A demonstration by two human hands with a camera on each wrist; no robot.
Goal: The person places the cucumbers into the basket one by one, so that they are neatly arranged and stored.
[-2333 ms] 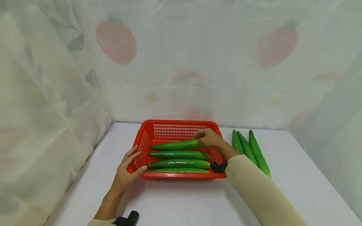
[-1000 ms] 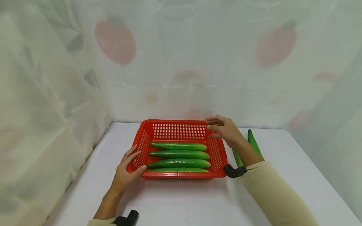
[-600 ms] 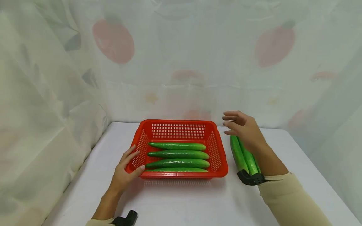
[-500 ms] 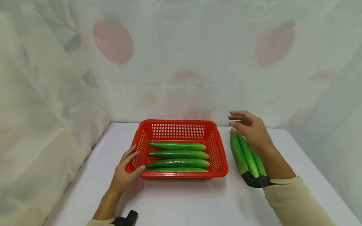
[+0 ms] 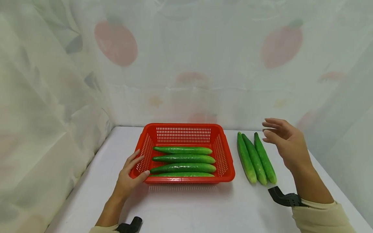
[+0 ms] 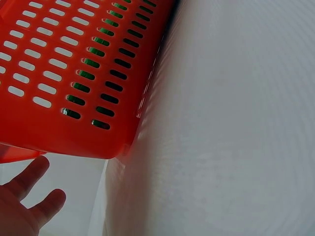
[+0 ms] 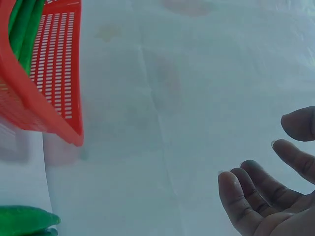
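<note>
A red plastic basket (image 5: 186,180) with slotted walls stands on the white table, and several green cucumbers (image 5: 183,159) lie crosswise in it, side by side. My left hand (image 5: 128,179) rests at its left front corner, fingers spread along the rim and thumb at the front edge. In the left wrist view, fingertips (image 6: 51,204) show just under the red rim. My right hand (image 5: 288,142) hovers in the air to the right, fingers loosely bent with nothing in them. Between it and the basket, three more cucumbers (image 5: 256,158) lie lengthwise on the table.
The white table (image 5: 204,207) runs back to a pale curtain (image 5: 186,64) with faded fruit prints, and cloth walls close in both sides. A black wrist strap mount (image 5: 287,198) sits on my right wrist, another mount (image 5: 130,225) on the left.
My right hand has let go of the rearmost cucumber in the basket and moved right, past the three cucumbers on the table, uncovering them. My left hand has stayed at the basket corner.
</note>
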